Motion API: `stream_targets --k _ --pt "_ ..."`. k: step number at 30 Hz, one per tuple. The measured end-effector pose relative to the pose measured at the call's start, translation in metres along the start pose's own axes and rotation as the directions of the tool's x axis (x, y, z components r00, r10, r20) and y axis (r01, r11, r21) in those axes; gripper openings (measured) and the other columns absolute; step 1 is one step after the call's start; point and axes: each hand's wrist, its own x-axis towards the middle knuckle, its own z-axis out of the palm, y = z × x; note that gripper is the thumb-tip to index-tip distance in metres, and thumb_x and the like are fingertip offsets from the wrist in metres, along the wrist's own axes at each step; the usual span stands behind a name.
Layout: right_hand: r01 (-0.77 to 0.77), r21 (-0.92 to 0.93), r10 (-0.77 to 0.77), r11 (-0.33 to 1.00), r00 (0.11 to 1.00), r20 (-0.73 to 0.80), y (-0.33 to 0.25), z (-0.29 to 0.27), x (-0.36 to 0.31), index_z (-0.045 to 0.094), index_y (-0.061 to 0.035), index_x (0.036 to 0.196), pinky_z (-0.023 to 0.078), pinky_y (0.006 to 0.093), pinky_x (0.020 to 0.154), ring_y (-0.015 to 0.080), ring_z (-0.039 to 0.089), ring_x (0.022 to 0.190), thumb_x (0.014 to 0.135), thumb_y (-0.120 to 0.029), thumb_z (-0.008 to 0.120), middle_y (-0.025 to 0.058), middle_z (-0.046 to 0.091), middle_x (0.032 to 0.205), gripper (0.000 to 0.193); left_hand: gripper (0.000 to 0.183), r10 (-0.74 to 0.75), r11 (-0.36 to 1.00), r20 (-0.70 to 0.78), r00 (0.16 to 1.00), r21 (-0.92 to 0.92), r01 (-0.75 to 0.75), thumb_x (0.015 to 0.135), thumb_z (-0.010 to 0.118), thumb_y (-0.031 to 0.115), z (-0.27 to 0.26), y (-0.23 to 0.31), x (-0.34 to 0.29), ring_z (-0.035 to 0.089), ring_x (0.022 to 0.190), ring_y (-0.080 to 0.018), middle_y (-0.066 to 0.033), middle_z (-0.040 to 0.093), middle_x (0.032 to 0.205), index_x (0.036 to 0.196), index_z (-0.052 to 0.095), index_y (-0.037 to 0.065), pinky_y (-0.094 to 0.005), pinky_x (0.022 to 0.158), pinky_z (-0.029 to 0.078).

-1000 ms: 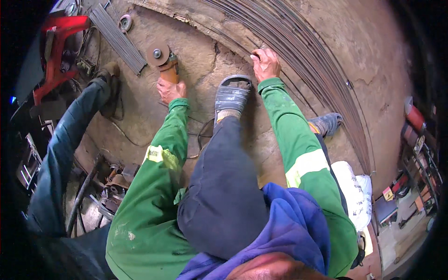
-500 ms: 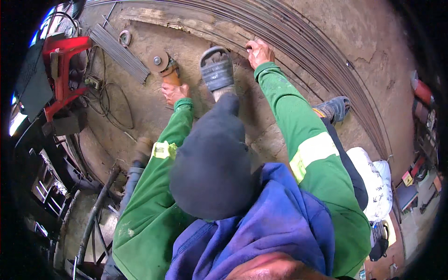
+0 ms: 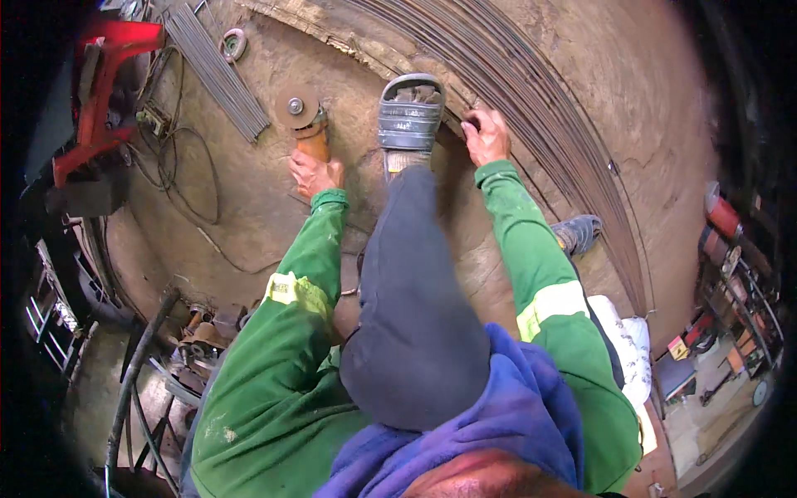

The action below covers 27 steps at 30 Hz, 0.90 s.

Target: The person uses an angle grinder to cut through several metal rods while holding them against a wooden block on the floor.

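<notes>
My left hand (image 3: 315, 174) is wrapped round the orange body of an angle grinder (image 3: 313, 143). The grinder's round brown disc (image 3: 290, 97) faces up, low over the ground or resting on it; I cannot tell which. To the right, my right hand (image 3: 487, 139) has its fingers curled in beside a thin dark rod (image 3: 535, 189). What lies between those fingers, if anything, is hidden. My foot in a grey slide sandal (image 3: 411, 118) stands between the two hands, at the edge of a rough wooden plank (image 3: 332, 35).
Long thin metal rods (image 3: 531, 91) curve along the right. Short grey bars (image 3: 217, 75) lie at the far left near a ring-shaped disc (image 3: 233, 45). A red metal frame (image 3: 104, 91) and a looped cable (image 3: 170, 158) are on the left; white sacks (image 3: 627, 340) sit at lower right.
My right hand has shifted right and nearer, its fingers now more curled in. The view has moved, and my knee has come out from under the dark round shape that covered it.
</notes>
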Motion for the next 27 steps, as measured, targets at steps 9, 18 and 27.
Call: stream_targets --k 9,18,27 --pt "-0.664 0.144 0.540 0.734 0.699 0.468 0.061 -0.020 -0.030 0.062 0.0031 0.091 0.047 0.0375 0.077 0.0255 0.062 0.082 0.081 -0.040 0.070 0.0126 0.064 0.081 0.045 0.061 0.027 1.000 -0.014 1.000 0.000 -0.027 0.060 0.064 0.016 0.000 0.001 0.002 0.052 0.102 -0.0391 -0.0190 0.049 0.105 0.114 0.041 0.001 -0.0503 0.081 0.047" --pt "-0.432 0.285 0.293 0.856 0.859 0.421 0.058 -0.043 -0.030 0.071 -0.0019 0.090 0.039 0.0249 0.058 0.0072 0.047 0.063 0.087 -0.039 0.065 -0.0020 0.057 0.069 0.037 0.061 -0.021 1.000 -0.003 1.000 -0.014 0.021 0.060 0.064 0.015 -0.007 0.007 0.002 0.052 0.103 -0.0391 -0.0189 0.049 0.106 0.115 0.042 0.002 -0.0500 0.082 0.047" --pt "-0.430 0.068 0.360 0.900 0.823 0.440 0.037 -0.053 -0.014 0.072 -0.0064 0.087 0.045 0.0278 0.065 0.0111 0.055 0.067 0.087 -0.044 0.063 0.0025 0.062 0.069 0.039 0.063 -0.061 0.997 0.043 0.997 0.052 0.059 0.059 0.063 0.018 -0.007 0.008 0.002 0.053 0.103 -0.0384 -0.0181 0.049 0.108 0.116 0.042 0.002 -0.0494 0.082 0.048"
